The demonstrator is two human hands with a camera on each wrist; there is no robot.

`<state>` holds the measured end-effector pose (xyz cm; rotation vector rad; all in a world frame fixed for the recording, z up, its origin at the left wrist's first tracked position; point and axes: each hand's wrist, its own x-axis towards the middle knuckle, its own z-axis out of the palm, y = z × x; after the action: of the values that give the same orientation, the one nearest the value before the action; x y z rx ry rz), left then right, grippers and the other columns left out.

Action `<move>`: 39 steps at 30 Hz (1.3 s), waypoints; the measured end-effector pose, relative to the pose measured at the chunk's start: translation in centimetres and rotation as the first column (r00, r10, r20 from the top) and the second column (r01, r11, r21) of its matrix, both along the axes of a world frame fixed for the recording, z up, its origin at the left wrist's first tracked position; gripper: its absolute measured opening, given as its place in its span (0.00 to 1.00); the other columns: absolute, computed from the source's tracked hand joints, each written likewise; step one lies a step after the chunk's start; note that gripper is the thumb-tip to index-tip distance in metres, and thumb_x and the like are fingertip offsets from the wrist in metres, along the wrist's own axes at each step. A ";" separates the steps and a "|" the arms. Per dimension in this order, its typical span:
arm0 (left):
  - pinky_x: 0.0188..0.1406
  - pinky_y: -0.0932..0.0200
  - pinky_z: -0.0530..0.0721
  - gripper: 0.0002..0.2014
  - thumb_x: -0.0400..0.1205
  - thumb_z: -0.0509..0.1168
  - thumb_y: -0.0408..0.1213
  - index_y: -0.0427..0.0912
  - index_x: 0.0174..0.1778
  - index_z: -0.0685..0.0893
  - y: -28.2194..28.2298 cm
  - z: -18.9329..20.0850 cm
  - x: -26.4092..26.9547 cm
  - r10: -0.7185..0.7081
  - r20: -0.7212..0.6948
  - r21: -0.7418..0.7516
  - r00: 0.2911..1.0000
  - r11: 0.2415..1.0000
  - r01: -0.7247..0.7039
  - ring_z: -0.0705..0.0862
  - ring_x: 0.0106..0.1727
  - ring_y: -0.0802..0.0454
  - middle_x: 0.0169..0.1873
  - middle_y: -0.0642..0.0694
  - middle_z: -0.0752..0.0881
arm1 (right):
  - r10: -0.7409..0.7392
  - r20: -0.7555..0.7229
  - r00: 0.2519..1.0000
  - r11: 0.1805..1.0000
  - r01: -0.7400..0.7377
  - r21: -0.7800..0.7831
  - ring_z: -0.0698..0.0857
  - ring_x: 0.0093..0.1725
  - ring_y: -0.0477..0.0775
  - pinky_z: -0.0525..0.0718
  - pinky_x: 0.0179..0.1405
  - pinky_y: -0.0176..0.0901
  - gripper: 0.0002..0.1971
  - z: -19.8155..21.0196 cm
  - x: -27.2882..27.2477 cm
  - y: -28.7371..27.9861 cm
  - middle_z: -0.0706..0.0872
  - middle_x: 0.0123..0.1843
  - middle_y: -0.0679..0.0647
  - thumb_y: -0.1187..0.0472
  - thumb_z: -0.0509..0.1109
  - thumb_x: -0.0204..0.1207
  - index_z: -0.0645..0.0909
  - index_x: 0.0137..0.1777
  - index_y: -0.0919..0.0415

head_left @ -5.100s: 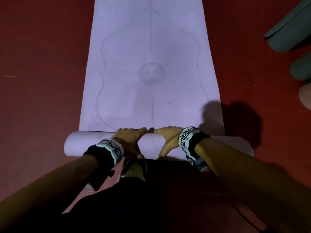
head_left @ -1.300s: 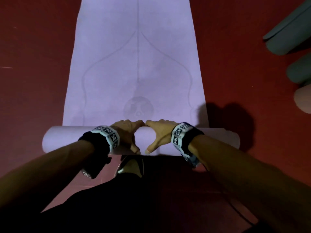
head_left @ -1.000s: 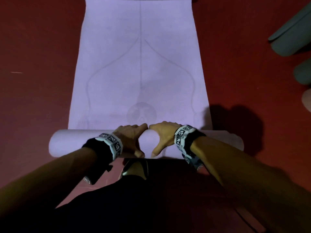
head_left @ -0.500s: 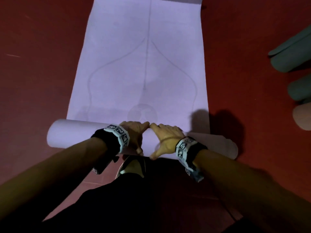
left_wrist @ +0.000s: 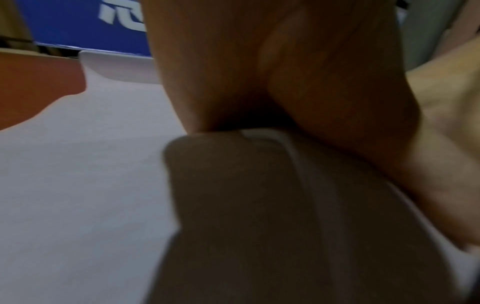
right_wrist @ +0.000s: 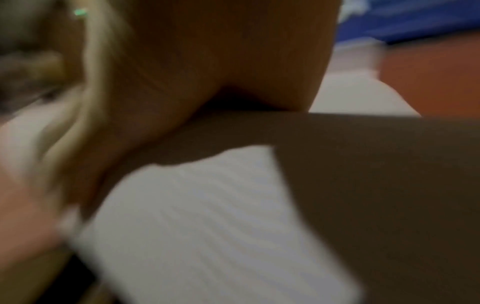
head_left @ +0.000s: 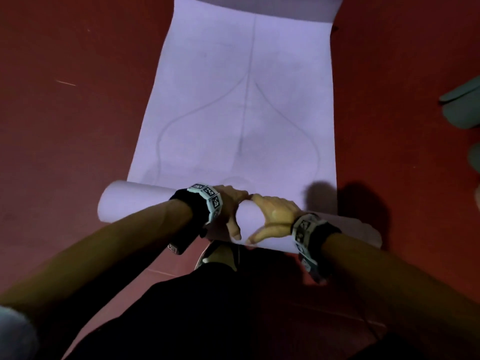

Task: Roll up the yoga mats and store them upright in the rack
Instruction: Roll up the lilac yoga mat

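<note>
Mat: a lilac yoga mat [head_left: 244,105] lies on the red floor [head_left: 78,131], its near end wound into a roll [head_left: 135,203] that runs crosswise under both hands.
Left hand [head_left: 230,207]: lies palm down on top of the roll just left of its middle, fingers draped over the far side and thumb on the near side, curled round the roll.
Right hand [head_left: 274,214]: just beside the left, index fingertips almost meeting, curved over the roll the same way with the thumb pointing back.
Beyond the grip: the flat part stretches away from the fingers, faint curved lines printed on it.
Right of the grip: grey-green rolled mats [head_left: 465,107] at the frame edge, well apart.
Wrist views: blurred; palm against pale mat.
</note>
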<state>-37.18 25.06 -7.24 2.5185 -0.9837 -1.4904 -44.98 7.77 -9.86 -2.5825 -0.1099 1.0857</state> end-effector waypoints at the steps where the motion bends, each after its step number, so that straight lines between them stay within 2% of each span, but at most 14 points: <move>1: 0.59 0.47 0.84 0.45 0.54 0.83 0.56 0.60 0.67 0.71 0.1 -0.1 -0.3 0.007 0.026 -0.008 1.000 1.000 -0.007 0.85 0.60 0.44 0.57 0.51 0.85 | -0.008 -0.009 1.000 1.000 0.008 0.008 0.84 0.62 0.57 0.83 0.61 0.56 0.56 -0.1 0.6 0.1 0.83 0.65 0.46 0.20 0.77 0.43 0.66 0.74 0.37; 4: 0.55 0.45 0.78 0.51 0.54 0.80 0.65 0.55 0.70 0.63 0.4 -0.6 -1.9 -0.085 0.213 -0.013 0.973 0.996 0.090 0.82 0.58 0.40 0.57 0.46 0.81 | 0.008 -0.134 0.991 0.998 0.002 0.069 0.87 0.56 0.51 0.85 0.58 0.47 0.45 0.0 2.9 -0.1 0.88 0.58 0.42 0.27 0.83 0.47 0.78 0.67 0.40; 7: 0.54 0.44 0.77 0.50 0.54 0.78 0.67 0.55 0.68 0.64 0.4 -1.0 -2.3 -0.079 0.249 -0.024 0.965 0.996 0.088 0.82 0.56 0.41 0.55 0.47 0.80 | 0.043 -0.306 0.951 0.993 -0.006 0.120 0.87 0.58 0.48 0.83 0.59 0.44 0.42 0.2 4.2 -0.3 0.88 0.60 0.42 0.33 0.86 0.53 0.80 0.68 0.44; 10: 0.54 0.46 0.82 0.44 0.55 0.79 0.64 0.55 0.64 0.68 -0.2 -0.7 -1.5 -0.043 0.177 -0.011 0.983 0.999 0.046 0.85 0.53 0.43 0.52 0.49 0.84 | 0.025 -0.250 0.968 0.991 0.009 0.135 0.84 0.65 0.51 0.81 0.65 0.48 0.47 0.0 3.1 -0.5 0.84 0.67 0.44 0.30 0.84 0.56 0.74 0.75 0.47; 12: 0.52 0.50 0.84 0.44 0.53 0.78 0.64 0.59 0.63 0.69 -0.3 -0.5 -0.8 -0.008 0.139 -0.004 0.990 1.000 0.009 0.86 0.52 0.46 0.52 0.52 0.84 | -0.009 -0.144 0.989 0.993 0.026 0.118 0.82 0.65 0.54 0.80 0.62 0.50 0.51 0.4 1.9 -0.5 0.82 0.68 0.46 0.26 0.81 0.54 0.67 0.76 0.45; 15: 0.55 0.50 0.86 0.43 0.50 0.79 0.63 0.67 0.63 0.72 -0.5 -0.7 -0.1 0.044 0.069 -0.014 0.997 0.999 -0.043 0.87 0.55 0.50 0.53 0.58 0.86 | 0.062 0.021 0.998 0.998 -0.063 0.019 0.80 0.65 0.58 0.80 0.59 0.56 0.61 0.9 0.0 -0.4 0.77 0.68 0.50 0.23 0.80 0.47 0.57 0.78 0.46; 20: 0.58 0.49 0.84 0.41 0.56 0.79 0.61 0.63 0.63 0.69 -0.3 -0.1 -0.4 0.000 0.072 0.004 0.997 1.000 0.000 0.85 0.57 0.48 0.54 0.56 0.85 | 0.066 0.026 0.998 0.998 -0.065 -0.023 0.84 0.59 0.60 0.83 0.54 0.56 0.53 0.6 0.4 0.0 0.82 0.60 0.49 0.26 0.81 0.47 0.63 0.70 0.45; 22: 0.58 0.44 0.82 0.46 0.56 0.79 0.62 0.59 0.67 0.65 0.0 -0.3 -1.0 -0.052 0.142 -0.008 0.989 0.999 0.053 0.84 0.58 0.41 0.56 0.49 0.82 | 0.054 0.006 0.999 0.998 -0.054 -0.029 0.85 0.57 0.61 0.85 0.54 0.58 0.52 0.5 1.1 0.0 0.84 0.60 0.48 0.25 0.79 0.45 0.65 0.69 0.42; 25: 0.55 0.43 0.78 0.55 0.55 0.79 0.64 0.54 0.74 0.60 0.8 -1.0 -1.6 -0.122 0.265 -0.008 0.956 0.992 0.129 0.82 0.58 0.40 0.59 0.45 0.80 | 0.038 -0.045 0.998 0.999 -0.036 0.026 0.86 0.56 0.55 0.85 0.55 0.50 0.47 0.5 2.3 0.0 0.86 0.59 0.44 0.28 0.83 0.46 0.72 0.66 0.41; 28: 0.54 0.47 0.83 0.40 0.57 0.79 0.59 0.59 0.62 0.66 0.9 -1.0 -1.0 -0.023 0.171 -0.025 0.985 0.999 0.027 0.84 0.52 0.45 0.51 0.53 0.82 | 0.049 -0.185 0.981 0.992 -0.026 0.123 0.85 0.58 0.48 0.81 0.55 0.41 0.38 1.4 3.4 -0.1 0.85 0.58 0.40 0.36 0.87 0.55 0.77 0.64 0.42; 30: 0.57 0.47 0.84 0.35 0.58 0.80 0.53 0.64 0.58 0.70 0.7 -1.1 -0.4 0.039 0.021 0.014 0.999 0.999 -0.039 0.85 0.53 0.49 0.50 0.57 0.84 | 0.054 -0.262 0.964 0.988 -0.013 0.156 0.84 0.62 0.47 0.80 0.57 0.40 0.41 1.6 3.4 -0.2 0.85 0.63 0.41 0.38 0.87 0.58 0.76 0.71 0.45; 33: 0.58 0.48 0.85 0.38 0.56 0.84 0.47 0.66 0.61 0.75 0.3 -1.1 0.5 0.065 -0.095 0.016 0.993 0.998 -0.064 0.86 0.54 0.52 0.49 0.60 0.87 | 0.016 -0.214 0.977 0.988 0.018 0.152 0.82 0.65 0.51 0.79 0.62 0.43 0.49 1.7 2.6 -0.1 0.82 0.68 0.46 0.35 0.86 0.57 0.69 0.77 0.48; 35: 0.57 0.49 0.87 0.40 0.56 0.85 0.44 0.66 0.63 0.77 0.2 -0.9 1.0 0.061 -0.150 -0.009 0.987 0.998 -0.064 0.87 0.54 0.55 0.47 0.63 0.89 | 0.033 -0.124 0.992 0.993 -0.018 0.118 0.81 0.64 0.54 0.79 0.58 0.47 0.55 1.5 1.5 0.1 0.80 0.67 0.49 0.32 0.86 0.52 0.64 0.75 0.50; 39: 0.60 0.50 0.84 0.45 0.53 0.85 0.52 0.63 0.66 0.73 0.3 -0.3 0.1 0.037 -0.125 -0.034 0.991 0.999 -0.042 0.85 0.61 0.50 0.56 0.58 0.86 | 0.044 -0.056 0.997 0.997 -0.041 0.066 0.83 0.60 0.57 0.78 0.49 0.47 0.53 0.7 0.3 0.4 0.80 0.63 0.50 0.32 0.85 0.50 0.64 0.73 0.49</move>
<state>-37.08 25.41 -7.54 2.3736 -0.9280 -1.5810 -44.68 8.13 -9.14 -2.5001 -0.1841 1.1507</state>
